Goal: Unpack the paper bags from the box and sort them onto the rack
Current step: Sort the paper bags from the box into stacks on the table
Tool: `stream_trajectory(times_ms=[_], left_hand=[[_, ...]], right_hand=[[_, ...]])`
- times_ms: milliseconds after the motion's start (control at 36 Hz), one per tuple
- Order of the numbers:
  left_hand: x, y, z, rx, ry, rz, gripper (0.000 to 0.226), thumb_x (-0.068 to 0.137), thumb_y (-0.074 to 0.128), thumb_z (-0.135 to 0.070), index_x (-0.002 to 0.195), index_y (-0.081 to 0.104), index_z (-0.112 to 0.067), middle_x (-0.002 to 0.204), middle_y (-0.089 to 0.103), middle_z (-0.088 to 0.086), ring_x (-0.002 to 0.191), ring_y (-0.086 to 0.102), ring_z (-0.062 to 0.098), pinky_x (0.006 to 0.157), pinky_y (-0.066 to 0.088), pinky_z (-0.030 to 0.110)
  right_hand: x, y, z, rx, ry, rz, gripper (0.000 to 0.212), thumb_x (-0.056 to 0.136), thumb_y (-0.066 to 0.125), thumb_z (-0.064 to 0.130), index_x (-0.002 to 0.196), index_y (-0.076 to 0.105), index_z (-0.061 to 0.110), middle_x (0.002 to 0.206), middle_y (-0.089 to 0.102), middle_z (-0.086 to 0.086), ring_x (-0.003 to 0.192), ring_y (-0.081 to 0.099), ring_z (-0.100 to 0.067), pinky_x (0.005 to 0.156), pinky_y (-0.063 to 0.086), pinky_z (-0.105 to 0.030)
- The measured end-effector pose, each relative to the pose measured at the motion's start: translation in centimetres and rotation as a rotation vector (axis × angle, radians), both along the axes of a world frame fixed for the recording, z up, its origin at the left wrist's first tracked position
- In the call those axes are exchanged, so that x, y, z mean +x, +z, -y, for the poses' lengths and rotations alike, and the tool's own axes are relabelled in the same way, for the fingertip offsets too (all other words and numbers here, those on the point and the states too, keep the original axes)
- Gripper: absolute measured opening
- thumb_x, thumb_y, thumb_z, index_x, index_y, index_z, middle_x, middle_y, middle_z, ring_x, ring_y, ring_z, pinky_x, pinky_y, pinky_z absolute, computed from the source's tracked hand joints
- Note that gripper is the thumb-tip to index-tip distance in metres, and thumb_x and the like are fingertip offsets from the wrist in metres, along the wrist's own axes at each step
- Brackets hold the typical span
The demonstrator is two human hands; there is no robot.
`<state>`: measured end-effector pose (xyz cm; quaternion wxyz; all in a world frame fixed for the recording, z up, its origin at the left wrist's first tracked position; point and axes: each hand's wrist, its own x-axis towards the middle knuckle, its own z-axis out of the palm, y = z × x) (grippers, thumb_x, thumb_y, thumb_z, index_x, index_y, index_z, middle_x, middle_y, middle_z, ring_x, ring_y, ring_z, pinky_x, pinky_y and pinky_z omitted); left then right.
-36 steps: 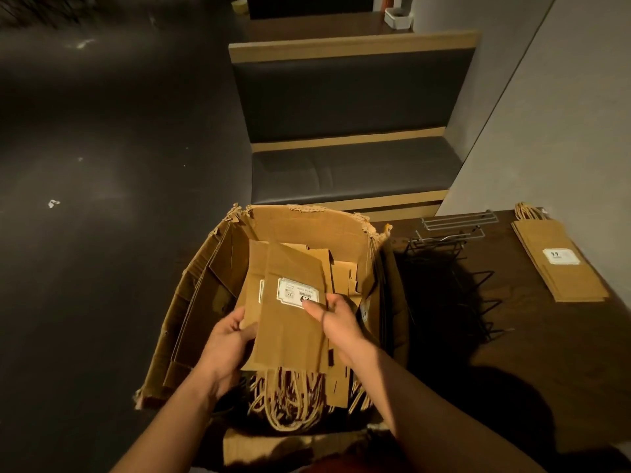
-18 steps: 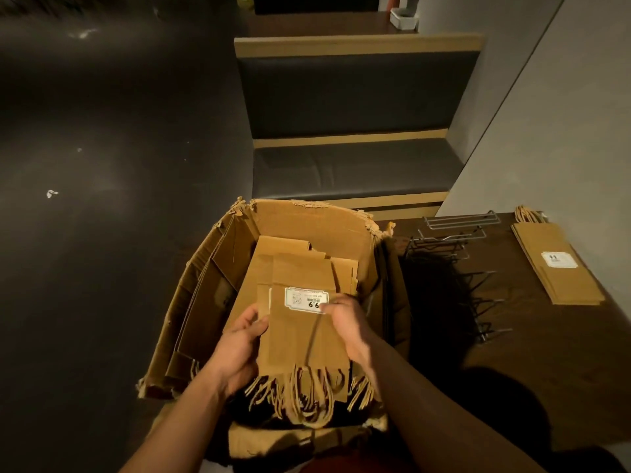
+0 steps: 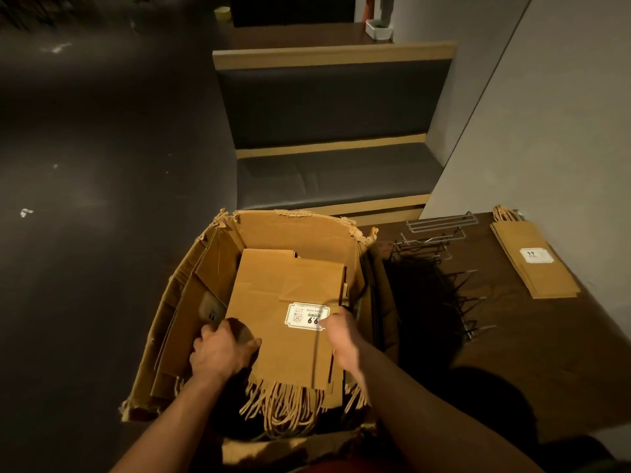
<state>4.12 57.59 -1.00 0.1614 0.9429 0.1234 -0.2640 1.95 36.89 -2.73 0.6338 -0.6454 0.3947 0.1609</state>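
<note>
A torn cardboard box (image 3: 293, 227) stands open below me, holding a flat stack of brown paper bags (image 3: 286, 343) with a white label and twine handles hanging toward me. My left hand (image 3: 218, 349) grips the stack's left edge, thumb on top. My right hand (image 3: 341, 332) holds the right edge beside the label, fingers curled under it. A dark wire rack (image 3: 440, 268) stands on the brown table right of the box. A second pile of labelled paper bags (image 3: 539, 274) lies flat at the table's far right.
The brown table (image 3: 512, 353) runs along a grey wall on the right. A dark upholstered bench (image 3: 334, 175) stands beyond the box. Dark floor (image 3: 85, 233) spreads to the left. A small white container (image 3: 378, 30) sits on a far ledge.
Both hands have slid to the stack's side edges and sunk lower in the box. The bags now lie flatter and squarer, with the label turned toward my right hand.
</note>
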Motion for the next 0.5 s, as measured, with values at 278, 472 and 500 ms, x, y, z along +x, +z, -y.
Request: stream_trajectory(times_ms=[278,472,500], left_hand=[[0.3,0.7,0.5,-0.042,0.057,-0.133,0.075,0.083,0.062,-0.058,0.139,0.041,-0.015,0.144,0.03,0.014,0.129,0.036,0.036,0.109,0.037,0.046],[-0.6,0.5,0.4,-0.061,0.15,-0.196,0.103,0.074,0.066,-0.067,0.151,0.015,-0.02,0.151,0.018,0.014,0.14,0.021,0.037,0.115,0.027,0.05],[-0.8,0.5,0.4,-0.057,0.137,-0.201,0.106,0.073,0.066,-0.069,0.151,0.013,-0.02,0.152,0.017,0.014,0.141,0.02,0.037,0.116,0.026,0.05]], right_hand=[[-0.1,0.0,-0.3,-0.002,-0.042,0.074,0.025,0.093,0.047,0.003,0.114,0.059,0.011,0.099,0.063,-0.002,0.087,0.057,-0.013,0.072,0.044,-0.027],[-0.6,0.1,0.2,-0.045,-0.04,0.15,0.021,0.092,0.047,-0.002,0.109,0.058,0.006,0.098,0.061,-0.008,0.083,0.055,-0.019,0.067,0.041,-0.028],[-0.6,0.3,0.2,-0.077,-0.022,0.162,0.023,0.092,0.048,-0.001,0.114,0.056,0.002,0.1,0.06,-0.011,0.085,0.055,-0.021,0.071,0.041,-0.029]])
